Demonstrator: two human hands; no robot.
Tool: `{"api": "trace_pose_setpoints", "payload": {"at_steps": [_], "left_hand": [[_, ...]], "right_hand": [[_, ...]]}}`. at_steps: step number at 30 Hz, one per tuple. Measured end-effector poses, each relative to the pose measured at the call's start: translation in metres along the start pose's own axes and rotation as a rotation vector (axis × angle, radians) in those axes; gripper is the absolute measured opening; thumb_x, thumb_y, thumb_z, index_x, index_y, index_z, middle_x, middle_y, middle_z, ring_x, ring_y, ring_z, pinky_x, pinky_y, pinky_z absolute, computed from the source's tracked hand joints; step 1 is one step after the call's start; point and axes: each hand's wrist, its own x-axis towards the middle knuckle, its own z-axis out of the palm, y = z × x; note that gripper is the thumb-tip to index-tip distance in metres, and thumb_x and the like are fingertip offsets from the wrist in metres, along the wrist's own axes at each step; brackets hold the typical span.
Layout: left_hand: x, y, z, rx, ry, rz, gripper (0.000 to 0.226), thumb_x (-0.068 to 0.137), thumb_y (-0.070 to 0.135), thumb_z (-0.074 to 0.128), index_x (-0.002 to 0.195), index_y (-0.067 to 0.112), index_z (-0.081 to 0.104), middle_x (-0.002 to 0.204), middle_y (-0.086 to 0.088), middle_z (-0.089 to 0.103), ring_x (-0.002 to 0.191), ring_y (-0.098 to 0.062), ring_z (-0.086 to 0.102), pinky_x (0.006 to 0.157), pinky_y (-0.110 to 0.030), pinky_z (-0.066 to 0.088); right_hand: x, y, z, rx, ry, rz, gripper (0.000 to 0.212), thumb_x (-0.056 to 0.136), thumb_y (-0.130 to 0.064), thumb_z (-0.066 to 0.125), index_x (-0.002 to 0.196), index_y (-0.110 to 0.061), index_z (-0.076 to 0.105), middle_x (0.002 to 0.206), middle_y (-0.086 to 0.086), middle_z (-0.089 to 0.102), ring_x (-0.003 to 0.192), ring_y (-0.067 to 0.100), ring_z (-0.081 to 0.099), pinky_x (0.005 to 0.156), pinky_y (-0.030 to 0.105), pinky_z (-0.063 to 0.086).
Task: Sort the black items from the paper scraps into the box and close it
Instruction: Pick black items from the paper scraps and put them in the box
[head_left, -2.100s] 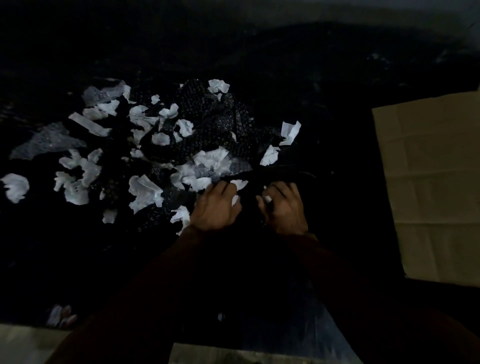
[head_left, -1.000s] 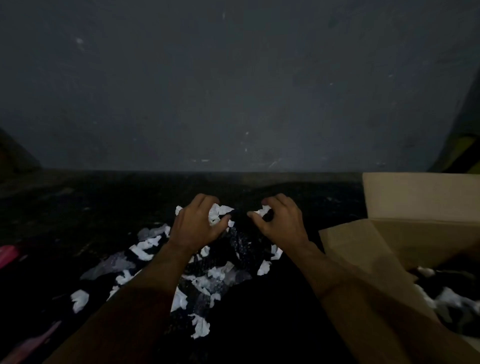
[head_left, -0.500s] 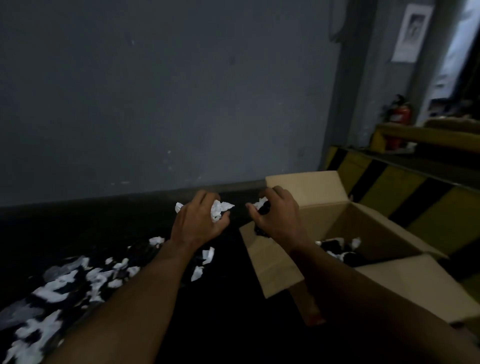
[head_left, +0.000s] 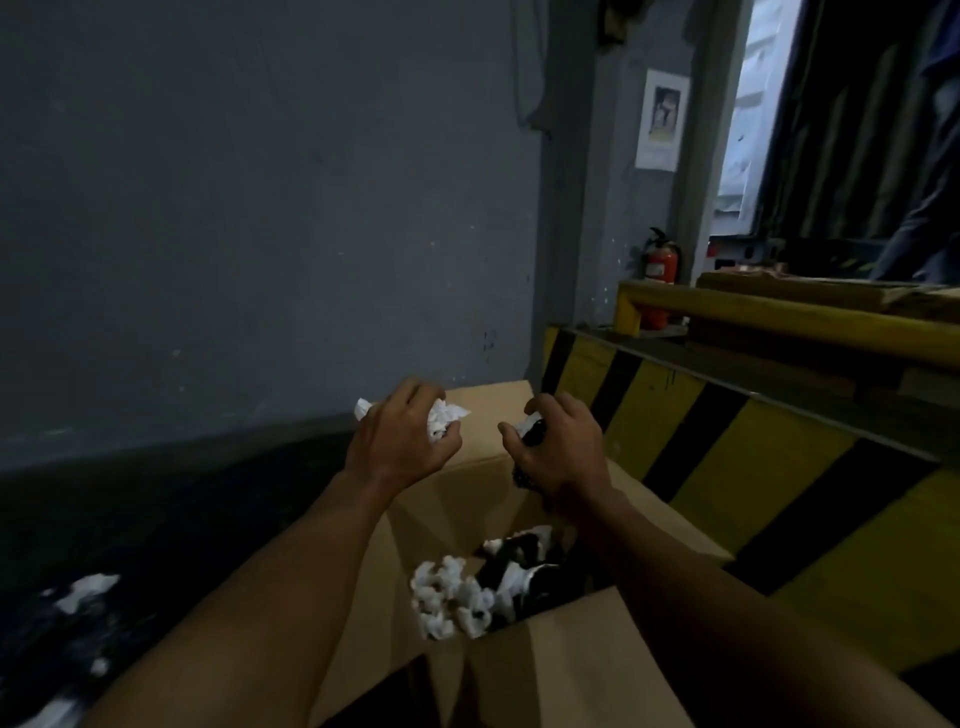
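1. A plain grey painted wall (head_left: 234, 208) fills the upper left of the head view.
2. A low barrier painted in slanted yellow and black stripes (head_left: 753, 467) runs along the right, just beside the box.
3. A dark, almost black floor (head_left: 130, 519) lies at the foot of the wall, to the left of the box.
4. An open brown cardboard box (head_left: 457, 514) stands between the floor and the striped barrier, with its flaps folded outward and its mouth facing up.
5. A thick yellow metal rail (head_left: 779, 312) lies across the top of the barrier.
6. The left hand (head_left: 397, 441) is above the box's far left edge, its fingers curled tight round a wad of crumpled white paper (head_left: 444, 415).
7. The right hand (head_left: 566, 441) is over the box's open mouth, well above the contents, its fingers and thumb closed on a small black item (head_left: 535, 434). A bit of white paper shows at the top of that grip.
8. A heap of white paper scraps (head_left: 447, 597) lies inside the box against the near flap.
9. Several black items (head_left: 524, 553) lie in the box touching that heap, mixed with it on the right side. What exactly they are is too dark to tell.
10. A pale paper notice (head_left: 662, 119) hangs on the wall near the corner.
11. A red fire extinguisher (head_left: 662, 265) stands upright behind the rail.
12. A few loose white scraps (head_left: 85, 590) lie on the floor at the lower left, well apart from the box.
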Motion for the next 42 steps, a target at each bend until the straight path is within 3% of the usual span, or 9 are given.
{"api": "trace_pose_setpoints", "payload": {"at_steps": [8, 18, 24, 28, 34, 39, 42], "left_hand": [[0.031, 0.041, 0.096, 0.04, -0.011, -0.102, 0.03, 0.075, 0.032, 0.071, 0.097, 0.013, 0.062, 0.096, -0.004, 0.06, 0.077, -0.024, 0.061, 0.06, -0.023, 0.038], [-0.025, 0.031, 0.159, 0.028, -0.173, -0.268, 0.031, 0.076, 0.039, 0.058, 0.095, 0.015, 0.059, 0.094, -0.005, 0.057, 0.075, -0.028, 0.062, 0.055, -0.036, 0.052], [-0.049, 0.02, 0.183, 0.106, -0.304, -0.381, 0.038, 0.079, 0.044, 0.05, 0.091, 0.009, 0.057, 0.094, -0.009, 0.056, 0.075, -0.032, 0.06, 0.054, -0.038, 0.051], [-0.057, 0.012, 0.191, 0.156, -0.403, -0.447, 0.038, 0.084, 0.04, 0.058, 0.102, 0.007, 0.057, 0.104, -0.013, 0.056, 0.086, -0.036, 0.06, 0.065, -0.041, 0.048], [-0.07, -0.005, 0.2, 0.215, -0.526, -0.479, 0.056, 0.088, 0.053, 0.051, 0.126, 0.013, 0.047, 0.121, -0.01, 0.051, 0.106, -0.032, 0.054, 0.078, -0.039, 0.044], [-0.08, -0.016, 0.21, 0.234, -0.617, -0.528, 0.075, 0.074, 0.075, 0.027, 0.118, 0.017, 0.046, 0.113, -0.009, 0.05, 0.1, -0.032, 0.053, 0.082, -0.042, 0.046], [-0.083, -0.018, 0.212, 0.189, -0.597, -0.574, 0.074, 0.075, 0.079, 0.028, 0.113, 0.018, 0.047, 0.108, -0.009, 0.054, 0.098, -0.032, 0.055, 0.082, -0.042, 0.046]], "right_hand": [[0.042, 0.106, 0.021, 0.032, -0.029, -0.06, 0.037, 0.079, -0.042, 0.072, 0.094, -0.009, 0.063, 0.087, 0.009, 0.059, 0.083, 0.027, 0.054, 0.068, 0.025, 0.03], [0.007, 0.144, 0.098, 0.137, -0.122, -0.128, 0.03, 0.069, -0.031, 0.076, 0.08, -0.005, 0.063, 0.075, 0.013, 0.058, 0.067, 0.033, 0.057, 0.062, 0.031, 0.043], [-0.01, 0.157, 0.134, 0.14, -0.227, -0.151, 0.03, 0.075, -0.033, 0.072, 0.083, -0.006, 0.062, 0.082, 0.015, 0.058, 0.077, 0.034, 0.058, 0.072, 0.039, 0.049], [-0.016, 0.156, 0.149, 0.037, -0.363, -0.112, 0.033, 0.073, -0.034, 0.076, 0.089, -0.008, 0.064, 0.084, 0.013, 0.061, 0.077, 0.035, 0.057, 0.07, 0.038, 0.05], [-0.019, 0.151, 0.164, -0.172, -0.572, -0.046, 0.045, 0.082, -0.057, 0.052, 0.11, -0.023, 0.059, 0.118, 0.006, 0.057, 0.11, 0.03, 0.049, 0.087, 0.043, 0.044], [-0.024, 0.154, 0.172, -0.209, -0.66, 0.018, 0.041, 0.09, -0.05, 0.038, 0.116, -0.024, 0.055, 0.125, 0.006, 0.05, 0.117, 0.029, 0.04, 0.095, 0.05, 0.035], [-0.023, 0.154, 0.171, -0.2, -0.695, -0.007, 0.034, 0.091, -0.041, 0.042, 0.117, -0.024, 0.053, 0.124, 0.005, 0.05, 0.118, 0.028, 0.041, 0.1, 0.051, 0.033]]}}
